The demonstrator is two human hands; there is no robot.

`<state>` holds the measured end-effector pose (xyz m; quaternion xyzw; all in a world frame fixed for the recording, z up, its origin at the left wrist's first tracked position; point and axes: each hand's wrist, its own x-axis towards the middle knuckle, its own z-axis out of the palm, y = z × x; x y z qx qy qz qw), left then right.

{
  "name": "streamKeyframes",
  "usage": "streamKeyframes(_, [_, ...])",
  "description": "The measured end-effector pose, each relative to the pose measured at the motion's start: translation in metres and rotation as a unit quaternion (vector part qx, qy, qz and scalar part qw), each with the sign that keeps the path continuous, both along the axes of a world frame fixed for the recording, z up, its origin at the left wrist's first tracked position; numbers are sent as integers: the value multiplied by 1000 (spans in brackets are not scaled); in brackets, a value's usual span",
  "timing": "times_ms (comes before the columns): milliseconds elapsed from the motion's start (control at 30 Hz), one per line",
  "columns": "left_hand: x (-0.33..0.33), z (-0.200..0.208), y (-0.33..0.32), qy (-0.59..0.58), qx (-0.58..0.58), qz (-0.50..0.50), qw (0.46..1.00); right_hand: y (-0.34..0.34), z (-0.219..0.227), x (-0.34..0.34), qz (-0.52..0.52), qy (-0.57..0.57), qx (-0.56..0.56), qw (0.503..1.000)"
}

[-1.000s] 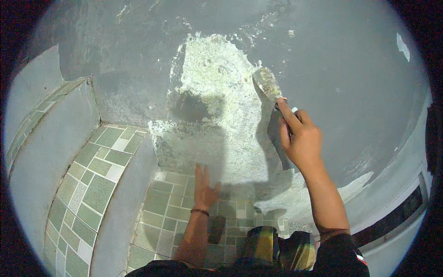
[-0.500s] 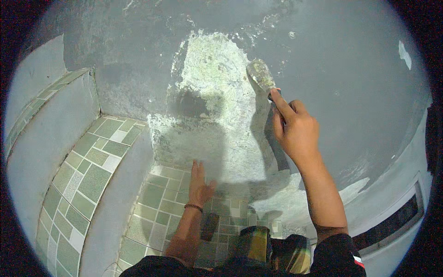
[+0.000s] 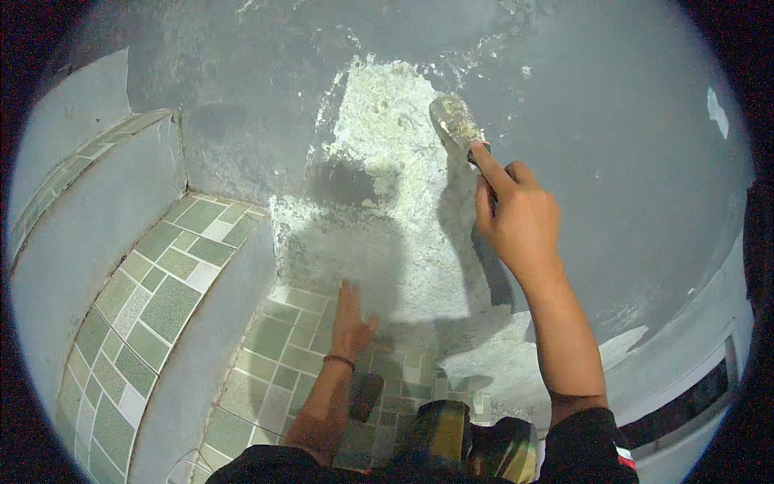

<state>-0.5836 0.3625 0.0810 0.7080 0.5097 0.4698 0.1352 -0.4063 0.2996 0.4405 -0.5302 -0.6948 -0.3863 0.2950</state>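
Observation:
My right hand (image 3: 522, 211) is closed round the dark handle of a putty knife (image 3: 454, 118), index finger stretched along it. The wide metal blade, stained with pale residue, lies at the right edge of a bare whitish patch (image 3: 387, 113) on the grey wall (image 3: 613, 161). Whether the blade's edge touches the wall I cannot tell. Lower down, my left hand (image 3: 352, 327) is open and holds nothing. Its fingers point up near the foot of the wall, above the green tiles, with a band round the wrist.
Steps with green mosaic tiles (image 3: 173, 278) and grey risers (image 3: 216, 323) rise on the left. A dark oblong thing (image 3: 367, 397) lies on the tiles beside my left forearm. At lower right a dark recessed opening (image 3: 677, 407) shows in a pale wall. My knees (image 3: 443, 431) are at the bottom.
The view has shifted slightly, so wall and steps appear farther right. Against the patch, the putty knife has moved a little up and left. My left hand stays open in nearly the same place.

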Motion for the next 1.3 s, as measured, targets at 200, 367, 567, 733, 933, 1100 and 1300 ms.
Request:
streamKeyframes(200, [0, 5, -5, -13, 6, 1, 1000, 2, 4, -4, -9, 6, -17, 1000])
streamKeyframes(367, [1, 4, -5, -19, -21, -15, 999, 3, 13, -9, 2, -13, 14, 1000])
streamKeyframes(567, [1, -2, -3, 4, 3, -9, 1000, 10, 24, -22, 37, -30, 41, 998])
streamKeyframes(733, [0, -3, -2, -13, -37, -12, 999, 8, 29, -26, -20, -20, -25, 999])
streamKeyframes(933, [3, -8, 2, -11, -20, -3, 1000, 11, 38, -31, -12, -47, -1, 999])
streamKeyframes(1100, [4, -8, 1, -22, -35, 5, 999, 12, 41, -31, -14, -48, -21, 999])
streamKeyframes(1300, [4, 1, -4, 6, -64, 4, 998, 15, 45, -33, -3, -52, -13, 999])
